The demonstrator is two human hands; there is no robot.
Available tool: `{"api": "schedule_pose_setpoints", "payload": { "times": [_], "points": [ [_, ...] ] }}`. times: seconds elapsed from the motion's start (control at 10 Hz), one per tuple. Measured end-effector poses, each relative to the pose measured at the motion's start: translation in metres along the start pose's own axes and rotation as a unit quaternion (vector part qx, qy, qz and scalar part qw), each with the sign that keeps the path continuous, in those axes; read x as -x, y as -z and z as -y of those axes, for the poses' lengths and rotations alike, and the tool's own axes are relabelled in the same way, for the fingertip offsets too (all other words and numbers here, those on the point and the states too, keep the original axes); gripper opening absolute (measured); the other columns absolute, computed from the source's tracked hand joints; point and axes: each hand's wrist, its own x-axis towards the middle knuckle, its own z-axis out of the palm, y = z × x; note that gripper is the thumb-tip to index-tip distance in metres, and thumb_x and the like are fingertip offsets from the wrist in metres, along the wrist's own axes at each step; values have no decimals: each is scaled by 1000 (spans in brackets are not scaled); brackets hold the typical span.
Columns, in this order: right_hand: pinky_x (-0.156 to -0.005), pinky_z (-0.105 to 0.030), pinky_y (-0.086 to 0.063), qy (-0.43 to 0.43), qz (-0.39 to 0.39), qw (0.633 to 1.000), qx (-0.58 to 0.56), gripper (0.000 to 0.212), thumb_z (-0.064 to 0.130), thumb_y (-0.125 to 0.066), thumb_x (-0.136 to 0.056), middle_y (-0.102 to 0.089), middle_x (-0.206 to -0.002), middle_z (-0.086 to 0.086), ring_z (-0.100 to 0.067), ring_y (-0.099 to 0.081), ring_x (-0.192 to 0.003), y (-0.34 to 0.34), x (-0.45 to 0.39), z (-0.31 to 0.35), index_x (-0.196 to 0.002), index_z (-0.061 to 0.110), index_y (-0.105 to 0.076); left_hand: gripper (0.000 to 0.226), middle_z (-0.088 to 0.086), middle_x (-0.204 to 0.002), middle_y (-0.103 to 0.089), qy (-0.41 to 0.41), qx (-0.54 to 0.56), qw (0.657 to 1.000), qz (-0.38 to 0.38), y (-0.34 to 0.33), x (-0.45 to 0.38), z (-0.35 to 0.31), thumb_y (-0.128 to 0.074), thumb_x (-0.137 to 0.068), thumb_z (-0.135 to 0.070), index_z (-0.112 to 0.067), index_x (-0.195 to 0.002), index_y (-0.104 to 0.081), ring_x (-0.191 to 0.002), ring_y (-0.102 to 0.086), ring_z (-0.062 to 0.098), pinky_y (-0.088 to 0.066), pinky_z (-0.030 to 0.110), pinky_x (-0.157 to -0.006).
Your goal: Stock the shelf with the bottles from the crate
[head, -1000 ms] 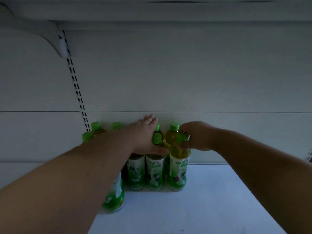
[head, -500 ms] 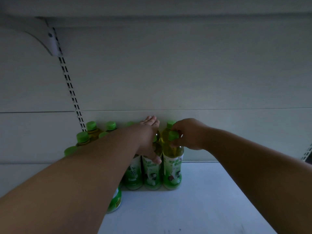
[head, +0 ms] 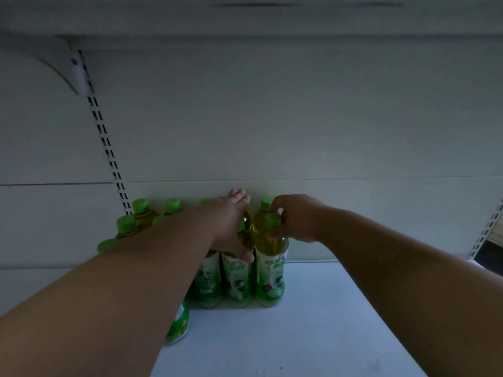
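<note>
You're seating bottles at the shelf back: your right hand pinches a bottle's neck, your left hand presses flat against its neighbour. Next, release and fetch more.

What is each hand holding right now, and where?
Right hand pinches the rightmost green-labelled tea bottle at its green cap. Left hand rests on neighbouring bottle tops.

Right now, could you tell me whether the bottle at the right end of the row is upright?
Upright: the rightmost bottle stands on the shelf, green cap on top, right hand gripping its neck.
</note>
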Motion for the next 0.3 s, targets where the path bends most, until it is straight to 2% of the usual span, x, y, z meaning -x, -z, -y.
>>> {"api": "schedule_pose_setpoints", "payload": {
  "times": [0.1,0.2,0.3],
  "points": [
    [-87,-30,-44,5,-16,1000,-9,74,47,-76,-83,-58,-135,-4,-24,-57,-117,8,15,5,-146,26,-43,135,-3,-167,13,9,16,999,-27,1,21,-3,-81,-67,-64,-19,-160,6,-153,7,13,-7,33,-121],
    [-93,-35,-47,26,-59,998,-9,69,43,-72,-87,-54,-137,-6,-26,-55,-121,15,37,17,-147,28,-41,129,2,-168,6,41,44,998,-26,3,55,-8,-78,-71,-64,-20,-160,5,-154,-1,17,-12,34,-123],
    [-92,-35,-47,61,-68,996,-1,61,40,-69,-88,-53,-129,-8,-29,-56,-118,16,65,35,-142,26,-46,125,1,-168,1,67,37,997,-33,6,94,-17,-75,-74,-66,-22,-160,4,-154,-6,21,-12,33,-121]
  ]
}}
